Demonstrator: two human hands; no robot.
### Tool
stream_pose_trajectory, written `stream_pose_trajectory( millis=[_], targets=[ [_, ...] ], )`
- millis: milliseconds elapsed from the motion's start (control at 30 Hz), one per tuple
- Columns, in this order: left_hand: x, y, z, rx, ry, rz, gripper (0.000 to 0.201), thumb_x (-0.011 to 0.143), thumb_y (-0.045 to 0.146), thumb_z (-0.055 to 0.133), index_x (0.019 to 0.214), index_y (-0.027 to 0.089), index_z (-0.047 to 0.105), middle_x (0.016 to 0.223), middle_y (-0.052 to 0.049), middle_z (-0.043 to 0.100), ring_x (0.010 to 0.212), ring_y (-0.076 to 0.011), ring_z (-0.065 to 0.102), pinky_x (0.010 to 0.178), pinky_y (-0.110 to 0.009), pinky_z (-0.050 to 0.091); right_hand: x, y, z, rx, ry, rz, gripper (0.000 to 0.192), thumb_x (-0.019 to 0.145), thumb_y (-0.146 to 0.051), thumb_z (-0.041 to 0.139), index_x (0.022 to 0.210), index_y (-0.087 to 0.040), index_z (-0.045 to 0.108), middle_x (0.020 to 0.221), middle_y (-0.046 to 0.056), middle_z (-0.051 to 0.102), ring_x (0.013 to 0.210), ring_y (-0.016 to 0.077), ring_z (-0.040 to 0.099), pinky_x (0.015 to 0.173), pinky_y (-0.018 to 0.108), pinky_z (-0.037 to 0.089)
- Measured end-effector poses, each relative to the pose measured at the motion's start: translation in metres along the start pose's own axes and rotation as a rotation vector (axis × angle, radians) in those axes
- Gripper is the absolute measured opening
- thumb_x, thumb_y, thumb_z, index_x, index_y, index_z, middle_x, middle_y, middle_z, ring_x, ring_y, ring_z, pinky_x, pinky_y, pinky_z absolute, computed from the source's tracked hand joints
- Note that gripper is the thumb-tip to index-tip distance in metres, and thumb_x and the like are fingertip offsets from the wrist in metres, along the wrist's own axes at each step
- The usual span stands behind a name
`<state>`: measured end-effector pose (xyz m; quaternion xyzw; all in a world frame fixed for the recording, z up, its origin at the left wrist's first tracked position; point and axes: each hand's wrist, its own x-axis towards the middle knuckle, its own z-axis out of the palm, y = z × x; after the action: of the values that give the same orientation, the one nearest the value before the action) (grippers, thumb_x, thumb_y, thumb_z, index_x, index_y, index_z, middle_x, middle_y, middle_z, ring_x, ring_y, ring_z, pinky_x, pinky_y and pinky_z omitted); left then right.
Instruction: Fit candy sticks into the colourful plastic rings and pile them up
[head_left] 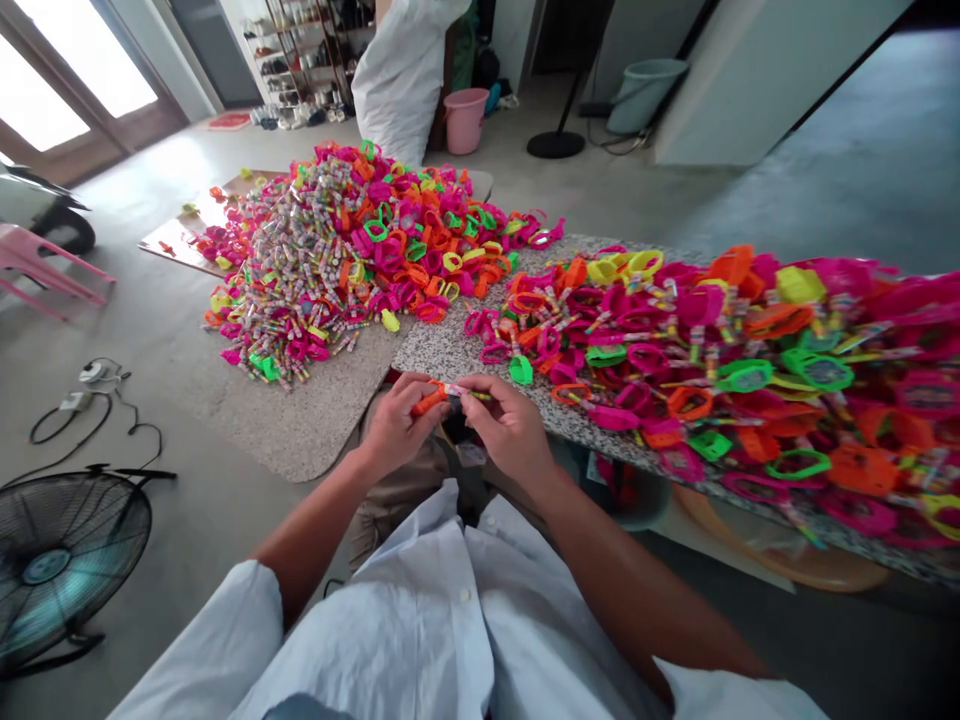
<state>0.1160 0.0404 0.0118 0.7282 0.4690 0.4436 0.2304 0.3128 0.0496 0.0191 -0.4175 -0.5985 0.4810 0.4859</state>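
My left hand (405, 425) is closed round an orange plastic toy watch (429, 402), most of it hidden by the fingers. My right hand (514, 430) pinches a thin, see-through stick of small coloured candies (454, 390) that meets the orange piece between the two hands. Both hands are above my lap, at the near edge of the granite table (442, 345). Ahead to the left lies a big heap of candy sticks (300, 240) mixed with bright toy watches (420, 225). To the right spreads another pile of pink, orange, green and yellow toy watches (697, 370) with sticks among them.
A black floor fan (49, 567) stands at the lower left, with cables (112, 395) on the floor behind it. A pink stool (52, 260) is at the left. Farther back are a white sack (405, 75), a pink bucket (465, 122) and a grey bin (645, 95).
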Motion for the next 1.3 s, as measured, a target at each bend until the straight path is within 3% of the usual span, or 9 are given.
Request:
stream_pose_trajectory(
  millis=[367, 600, 933, 1133, 1300],
  targets=[
    [0.004, 0.0, -0.012, 0.103, -0.138, 0.048, 0.02, 0.1, 0.039, 0.068, 0.099, 0.019, 0.071, 0.1, -0.009, 0.066, 0.091, -0.017, 0.064, 0.083, -0.028, 0.049, -0.001, 0.005, -0.001, 0.047, -0.083, 0.111, 0.03, 0.096, -0.048, 0.068, 0.108, -0.023, 0.078, 0.067, 0.001, 0.065, 0.055, 0.0151, 0.06, 0.051, 0.026, 0.047],
    [0.008, 0.005, -0.018, 0.258, -0.197, 0.068, 0.023, 0.103, 0.041, 0.064, 0.099, 0.018, 0.071, 0.098, -0.008, 0.066, 0.089, -0.0167, 0.063, 0.079, -0.027, 0.047, 0.001, 0.003, 0.002, 0.072, -0.065, 0.173, 0.034, 0.094, -0.05, 0.069, 0.105, -0.018, 0.077, 0.065, 0.001, 0.064, 0.052, 0.0137, 0.06, 0.048, 0.025, 0.046],
    [0.012, 0.006, -0.022, 0.331, -0.305, -0.027, 0.024, 0.102, 0.041, 0.065, 0.097, 0.018, 0.07, 0.094, -0.004, 0.067, 0.085, -0.0146, 0.062, 0.076, -0.027, 0.043, 0.007, 0.004, -0.002, 0.124, -0.119, 0.297, 0.039, 0.089, -0.051, 0.071, 0.103, -0.014, 0.075, 0.065, 0.0, 0.064, 0.049, 0.0123, 0.057, 0.045, 0.024, 0.043],
    [0.013, 0.001, -0.023, 0.312, -0.343, -0.032, 0.02, 0.099, 0.038, 0.07, 0.098, 0.017, 0.071, 0.092, -0.003, 0.069, 0.082, -0.0141, 0.062, 0.075, -0.027, 0.042, 0.009, 0.007, -0.005, 0.028, -0.177, 0.234, 0.038, 0.092, -0.05, 0.068, 0.105, -0.015, 0.076, 0.066, 0.001, 0.065, 0.051, 0.0128, 0.058, 0.049, 0.025, 0.047],
    [0.013, -0.004, -0.021, 0.291, -0.345, 0.033, 0.022, 0.101, 0.037, 0.07, 0.096, 0.016, 0.07, 0.089, -0.004, 0.069, 0.079, -0.0131, 0.062, 0.073, -0.026, 0.042, 0.009, 0.008, -0.01, -0.183, -0.217, 0.14, 0.037, 0.097, -0.051, 0.065, 0.107, -0.018, 0.079, 0.069, 0.002, 0.069, 0.056, 0.0143, 0.062, 0.052, 0.025, 0.046]
  ],
)
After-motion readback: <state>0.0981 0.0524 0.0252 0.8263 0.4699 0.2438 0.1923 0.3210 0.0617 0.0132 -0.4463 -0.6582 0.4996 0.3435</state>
